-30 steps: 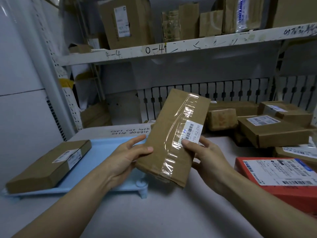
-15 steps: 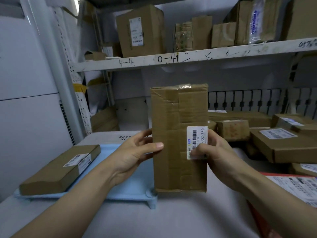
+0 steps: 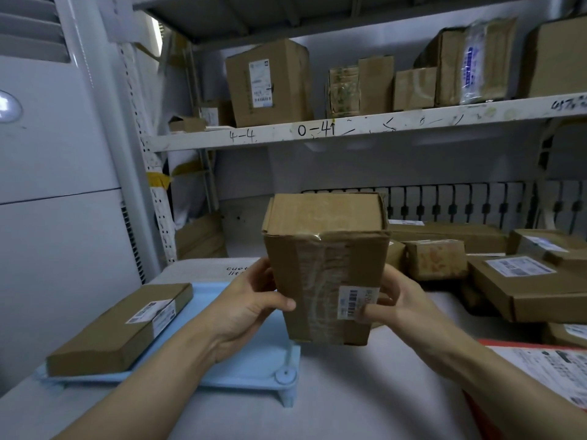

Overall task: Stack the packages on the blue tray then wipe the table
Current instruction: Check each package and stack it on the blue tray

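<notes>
At the centre of the frame, a matt brown corrugated cardboard box [image 3: 324,268] is seen, banded with glossy, wrinkled clear tape and bearing a smooth white paper label [image 3: 352,302]. At lower left, a smooth, pale blue plastic tray [image 3: 254,373] is shown under a flat package [image 3: 120,328] of matt cardboard. A matt grey-white table surface [image 3: 349,408] is seen below. At lower right, a red package [image 3: 546,376] is covered by printed white paper. Across the upper frame, a painted white shelf [image 3: 381,127], scuffed and marked, looks like metal.
</notes>
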### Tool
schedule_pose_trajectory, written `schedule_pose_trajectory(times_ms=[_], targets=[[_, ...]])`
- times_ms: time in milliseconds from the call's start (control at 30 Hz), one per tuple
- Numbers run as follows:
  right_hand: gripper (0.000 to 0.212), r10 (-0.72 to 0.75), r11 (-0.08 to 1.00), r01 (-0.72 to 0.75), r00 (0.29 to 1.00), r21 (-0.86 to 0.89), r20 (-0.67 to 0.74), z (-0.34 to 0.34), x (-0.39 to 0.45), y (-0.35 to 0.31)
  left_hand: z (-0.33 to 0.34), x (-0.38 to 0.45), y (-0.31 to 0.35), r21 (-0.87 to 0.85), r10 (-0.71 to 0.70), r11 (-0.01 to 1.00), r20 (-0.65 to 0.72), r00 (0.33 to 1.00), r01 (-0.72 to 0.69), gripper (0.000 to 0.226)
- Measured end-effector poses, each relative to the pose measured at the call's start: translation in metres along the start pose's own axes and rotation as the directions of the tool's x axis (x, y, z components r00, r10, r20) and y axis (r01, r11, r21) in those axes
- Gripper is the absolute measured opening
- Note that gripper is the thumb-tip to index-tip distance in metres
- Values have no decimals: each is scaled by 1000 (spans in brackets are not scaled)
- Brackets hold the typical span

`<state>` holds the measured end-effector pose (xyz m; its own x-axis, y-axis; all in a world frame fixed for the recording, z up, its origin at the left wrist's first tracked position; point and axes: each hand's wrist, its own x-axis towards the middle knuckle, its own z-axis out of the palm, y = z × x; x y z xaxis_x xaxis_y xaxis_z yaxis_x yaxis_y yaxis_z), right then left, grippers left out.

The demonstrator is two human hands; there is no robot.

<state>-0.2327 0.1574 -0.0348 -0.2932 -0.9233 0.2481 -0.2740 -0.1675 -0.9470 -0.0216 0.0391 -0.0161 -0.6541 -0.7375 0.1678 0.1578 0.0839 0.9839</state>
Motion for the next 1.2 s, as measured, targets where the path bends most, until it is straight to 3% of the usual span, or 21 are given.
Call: schedule_pose_trajectory(times_ms=[600,733,833,933,1033,1133,1200], targets=[[52,-69,996,63,992,-61,-103,6,1,-5,6,-3,5,20,37,999,-174,984,-34,42],[51,-113,988,99,987,-120,-117,6,2,-8,0,1,0,85,78,995,-302,950,-55,62],[53,-139,974,107,979,-200,-151,5,6,-6,-2,1,2,290,204,954,-437,876,-78,87],[64,-170,929,82,961,-361,-219,5,10,-3,-1,-4,5,612,454,780,-406,793,-133,101],[61,-223,854,87,952,-513,-210,7,10,-6,3,-7,9,856,678,472,-200,707,-210,101],[63,-282,731,81,940,-678,-191,12,8,-10,8,-7,13,963,751,157,29,660,-220,98],[72,-323,668,104,933,-737,-161,13,10,-8,12,-7,16,972,721,-16,172,671,-232,94]])
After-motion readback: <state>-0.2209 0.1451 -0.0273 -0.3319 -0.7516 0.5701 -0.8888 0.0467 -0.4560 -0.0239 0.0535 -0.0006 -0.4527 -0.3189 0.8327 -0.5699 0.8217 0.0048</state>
